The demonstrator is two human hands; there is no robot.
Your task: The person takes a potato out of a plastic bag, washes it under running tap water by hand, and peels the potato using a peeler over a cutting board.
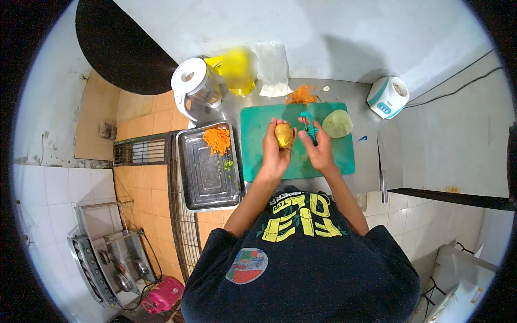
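Observation:
A yellow-brown potato (284,136) rests in my left hand (276,152), fingers curled around it, over the green cutting board (258,161). My right hand (319,148) is closed on a green peeler (308,123), held upright a little to the right of the potato and apart from it. Near the board's upper right lies a pale green cabbage (337,124). Orange peelings (302,95) are heaped at the board's far edge.
Left of the board, a metal tray (207,183) carries shredded carrot (217,140) and chopped green bits (228,164). A blender jug (196,83) and yellow container (238,70) stand behind. On the right are a knife (383,172) and blender base (388,97).

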